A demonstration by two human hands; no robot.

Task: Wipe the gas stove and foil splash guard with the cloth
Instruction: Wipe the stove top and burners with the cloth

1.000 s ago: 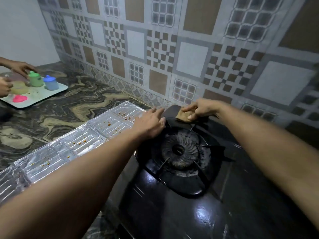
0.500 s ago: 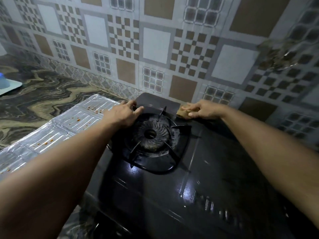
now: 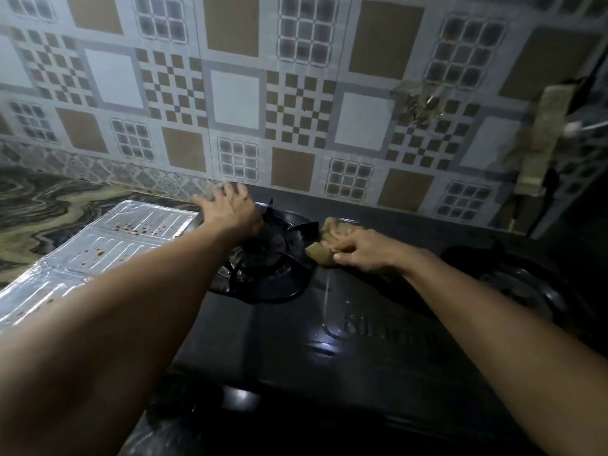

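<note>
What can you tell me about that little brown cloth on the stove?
The cloth is a small tan-brown rag, crumpled and folded, and it looks soft and maybe damp. It lies on the shiny black top of the gas stove, just right of the left burner's pan support. The right hand presses down on it with curled fingers, covering part of it.

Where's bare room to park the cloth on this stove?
Bare stove top lies between the left burner and right burner, nearer you. Crowded: left hand over the left burner, right hand gripping the cloth.
</note>
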